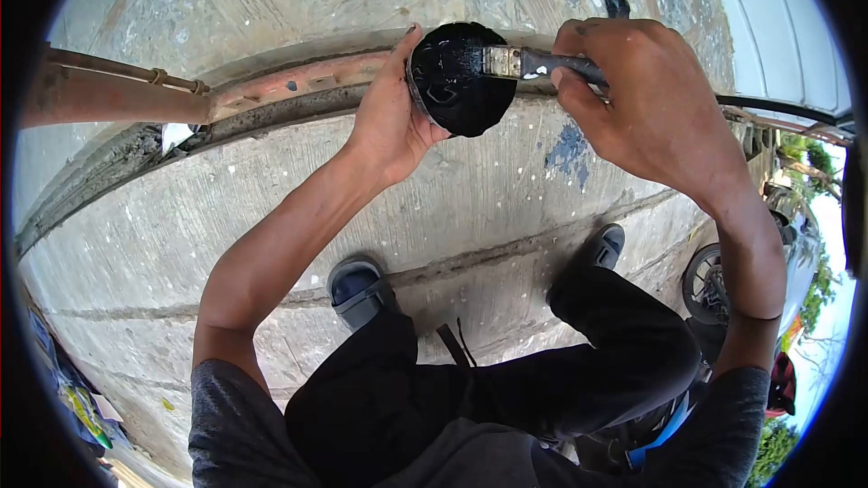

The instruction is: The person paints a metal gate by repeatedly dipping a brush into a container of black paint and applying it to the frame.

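A round container (452,81) coated with glossy black paint is held up by my left hand (395,117), whose fingers wrap round its left and lower side. My right hand (646,99) is closed on the dark handle of a paintbrush (533,64). The metal band of the brush lies over the container's right side, and its bristles meet the black paint. What the far fingers of my right hand do is hidden behind the hand.
A reddish metal pipe (127,95) runs in from the left to a rusty rail (298,88) beside a gutter. Concrete pavement (271,190) with a dark blue stain lies below. A motorcycle wheel (705,285) stands at the right, and coloured items (83,411) lie at the lower left.
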`<state>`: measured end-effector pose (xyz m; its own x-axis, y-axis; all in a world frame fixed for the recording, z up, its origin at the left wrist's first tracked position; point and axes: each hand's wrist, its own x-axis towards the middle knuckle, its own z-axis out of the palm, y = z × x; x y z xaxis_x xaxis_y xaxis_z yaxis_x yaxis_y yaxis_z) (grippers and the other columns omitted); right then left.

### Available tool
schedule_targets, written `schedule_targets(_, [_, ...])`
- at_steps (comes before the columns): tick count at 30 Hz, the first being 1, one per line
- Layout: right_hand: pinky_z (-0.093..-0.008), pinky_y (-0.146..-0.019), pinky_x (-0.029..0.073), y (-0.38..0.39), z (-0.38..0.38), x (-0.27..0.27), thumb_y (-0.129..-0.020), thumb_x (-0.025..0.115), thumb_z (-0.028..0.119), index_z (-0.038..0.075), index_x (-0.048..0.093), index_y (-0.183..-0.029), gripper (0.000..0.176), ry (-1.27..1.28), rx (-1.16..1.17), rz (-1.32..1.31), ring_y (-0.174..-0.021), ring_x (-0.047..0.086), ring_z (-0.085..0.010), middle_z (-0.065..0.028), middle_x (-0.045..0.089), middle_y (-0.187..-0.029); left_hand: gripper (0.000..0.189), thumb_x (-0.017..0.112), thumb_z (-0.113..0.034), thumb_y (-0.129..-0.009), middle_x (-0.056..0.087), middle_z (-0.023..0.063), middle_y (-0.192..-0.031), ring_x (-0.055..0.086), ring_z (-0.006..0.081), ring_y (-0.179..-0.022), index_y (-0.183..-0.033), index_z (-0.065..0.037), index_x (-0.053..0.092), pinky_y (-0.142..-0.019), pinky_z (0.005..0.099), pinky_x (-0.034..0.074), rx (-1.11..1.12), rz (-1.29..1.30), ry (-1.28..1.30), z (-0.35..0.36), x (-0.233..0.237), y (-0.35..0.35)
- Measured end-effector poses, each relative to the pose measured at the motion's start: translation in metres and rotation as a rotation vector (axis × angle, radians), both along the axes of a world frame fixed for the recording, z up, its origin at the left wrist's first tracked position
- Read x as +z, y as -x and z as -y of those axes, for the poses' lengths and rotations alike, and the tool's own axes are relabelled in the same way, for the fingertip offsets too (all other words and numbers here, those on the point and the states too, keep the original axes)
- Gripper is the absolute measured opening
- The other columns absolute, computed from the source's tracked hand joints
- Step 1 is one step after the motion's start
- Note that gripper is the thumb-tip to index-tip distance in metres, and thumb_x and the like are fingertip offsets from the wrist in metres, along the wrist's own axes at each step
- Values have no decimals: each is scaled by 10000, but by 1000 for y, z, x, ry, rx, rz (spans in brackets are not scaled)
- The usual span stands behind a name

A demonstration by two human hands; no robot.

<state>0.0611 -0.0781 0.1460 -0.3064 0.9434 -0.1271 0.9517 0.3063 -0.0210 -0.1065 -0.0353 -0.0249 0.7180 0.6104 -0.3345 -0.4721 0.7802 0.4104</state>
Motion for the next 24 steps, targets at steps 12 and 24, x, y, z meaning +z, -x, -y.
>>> schedule_targets(12, [-417,-661,486,-40,13,-30,-856,618,155,-1,683,-924,182,-165,7,-298,-695,626,-330,-158,633,-748,578,232,-423,-1034,527,234,-1280,588,396,-1116,-1375,16,387,-817,402,626,-215,122,-98,-25,3,6])
schedule_targets(24, [-395,-681,487,-83,81,-89,-849,660,146,21,675,-976,178,-208,-189,-576,-727,644,-331,-147,652,-786,587,192,-417,-1038,577,231,-1221,643,344,-1043,-1335,38,413,-786,382,632,-111,-41,-104,32,-7,-25])
